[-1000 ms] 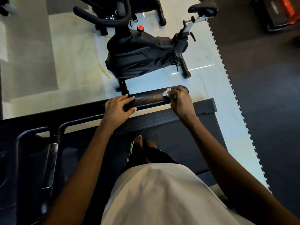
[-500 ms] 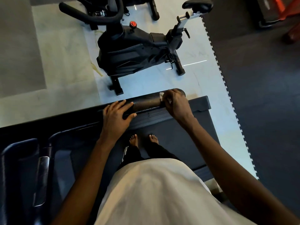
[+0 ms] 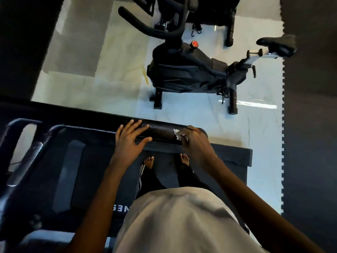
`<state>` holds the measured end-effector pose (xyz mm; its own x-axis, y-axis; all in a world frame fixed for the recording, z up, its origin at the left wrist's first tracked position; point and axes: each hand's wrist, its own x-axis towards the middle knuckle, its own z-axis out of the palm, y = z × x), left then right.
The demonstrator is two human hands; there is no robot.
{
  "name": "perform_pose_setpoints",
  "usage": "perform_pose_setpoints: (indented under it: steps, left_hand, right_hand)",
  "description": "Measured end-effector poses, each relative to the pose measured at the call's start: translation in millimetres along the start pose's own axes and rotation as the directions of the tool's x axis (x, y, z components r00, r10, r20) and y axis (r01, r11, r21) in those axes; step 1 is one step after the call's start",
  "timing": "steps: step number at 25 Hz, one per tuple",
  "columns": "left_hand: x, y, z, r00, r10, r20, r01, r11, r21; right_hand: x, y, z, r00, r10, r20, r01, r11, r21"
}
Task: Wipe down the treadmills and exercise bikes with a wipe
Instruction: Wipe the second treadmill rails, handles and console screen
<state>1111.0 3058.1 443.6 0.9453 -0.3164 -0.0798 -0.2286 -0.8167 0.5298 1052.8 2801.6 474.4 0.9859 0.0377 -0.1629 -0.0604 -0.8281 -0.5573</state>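
I stand on a black treadmill (image 3: 228,157) and look down at its padded side handrail (image 3: 160,131). My right hand (image 3: 195,143) curls over the rail near its end and holds a white wipe (image 3: 177,134) against it. My left hand (image 3: 130,138) rests on the same rail further left, fingers spread and nearly straight. A black exercise bike (image 3: 186,73) with a red knob stands on the pale floor beyond the rail.
The treadmill console frame (image 3: 27,143) fills the lower left. My bare feet (image 3: 149,161) are on the belt. Dark rubber mat tiles (image 3: 310,125) run along the right. More black gym equipment (image 3: 218,10) stands at the top.
My left hand's fingers have lifted and spread from a grip on the rail. My right hand with the wipe stays near the rail's end. The camera has swung, so the bike sits further right.
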Motion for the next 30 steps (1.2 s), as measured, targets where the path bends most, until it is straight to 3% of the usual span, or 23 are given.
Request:
perform_pose_setpoints:
  steps: [3, 5, 9, 15, 20, 23, 27, 30]
  left_hand:
    - [-15.2, 20.2, 12.2, 0.991, -0.121, -0.056, 0.119, 0.992, -0.04]
    - [-24.5, 32.6, 24.7, 0.981, -0.163, -0.102, 0.157, 0.985, -0.07]
    - [-26.0, 39.0, 35.6, 0.963, -0.195, -0.184, 0.173, 0.977, -0.126]
    - [-28.2, 39.3, 38.7, 0.962, -0.196, -0.19, 0.174, 0.977, -0.125]
    - [-34.2, 51.6, 44.4, 0.944, -0.266, -0.196, 0.228, 0.954, -0.196]
    - [-34.9, 64.9, 49.9, 0.92, -0.319, -0.226, 0.286, 0.944, -0.167]
    - [-33.7, 86.9, 58.6, 0.874, -0.416, -0.249, 0.379, 0.907, -0.184]
    - [-33.7, 105.0, 67.4, 0.82, -0.507, -0.266, 0.457, 0.86, -0.229]
  right_hand:
    - [-10.3, 28.0, -14.2, 0.998, 0.07, -0.004, -0.069, 0.997, 0.045]
    - [-5.8, 21.8, -8.0, 1.0, 0.029, 0.004, -0.029, 0.998, 0.055]
    - [-0.8, -1.2, 2.2, 0.984, -0.171, 0.041, 0.169, 0.985, 0.041]
    - [-38.1, 51.1, -6.0, 0.996, -0.078, -0.053, 0.082, 0.995, 0.065]
    - [-14.7, 36.2, -8.6, 0.984, -0.176, 0.016, 0.174, 0.982, 0.07]
    - [-8.6, 48.7, -15.3, 0.966, -0.239, 0.101, 0.235, 0.971, 0.048]
    - [-16.4, 83.6, -27.3, 0.948, -0.315, 0.044, 0.308, 0.944, 0.121]
    - [-7.3, 95.5, -34.4, 0.952, -0.29, 0.1, 0.268, 0.945, 0.187]
